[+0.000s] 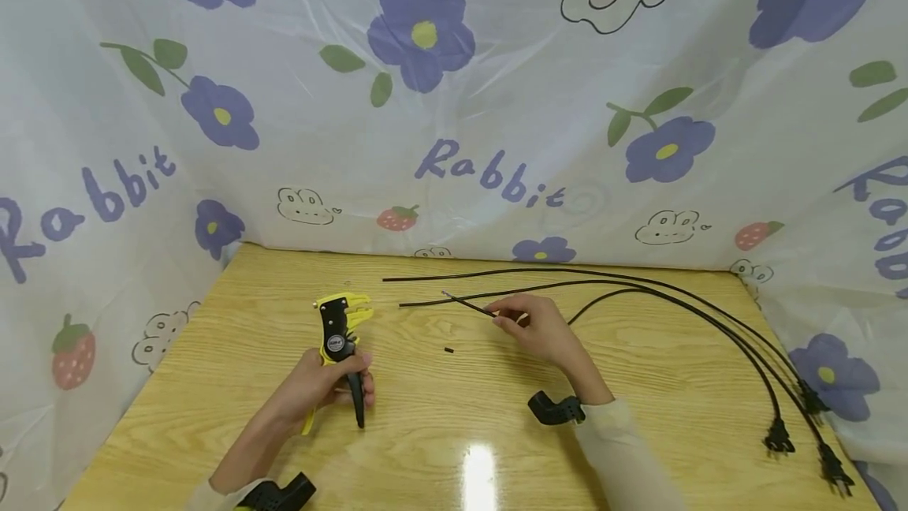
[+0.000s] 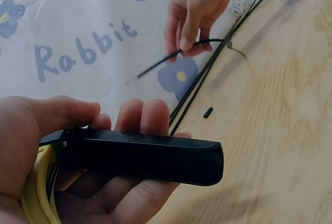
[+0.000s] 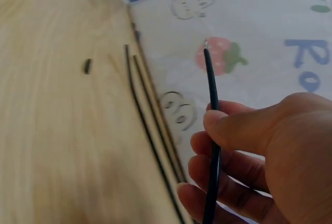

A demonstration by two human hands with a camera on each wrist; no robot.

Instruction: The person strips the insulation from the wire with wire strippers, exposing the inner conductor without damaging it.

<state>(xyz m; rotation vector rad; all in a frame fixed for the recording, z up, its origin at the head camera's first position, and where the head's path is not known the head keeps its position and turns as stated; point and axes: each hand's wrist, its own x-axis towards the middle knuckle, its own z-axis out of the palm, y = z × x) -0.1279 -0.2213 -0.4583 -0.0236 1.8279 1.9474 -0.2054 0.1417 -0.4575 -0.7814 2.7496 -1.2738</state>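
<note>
A yellow and black wire stripper (image 1: 337,337) is in my left hand (image 1: 319,385), its yellow jaws pointing away from me. In the left wrist view the fingers curl round its black handle (image 2: 145,156). My right hand (image 1: 535,327) pinches a black power cord (image 3: 211,94) between thumb and fingers, a short way behind its end. Bare, silvery wire (image 3: 206,43) shows at that cord's tip, which points up and left in the head view. A small cut piece of black insulation (image 1: 448,350) lies on the table between the hands.
Two more black cords (image 1: 496,271) lie along the back of the wooden table (image 1: 213,385). Several plugs (image 1: 779,438) sit at the right edge. A printed cloth (image 1: 319,117) hangs behind and at both sides.
</note>
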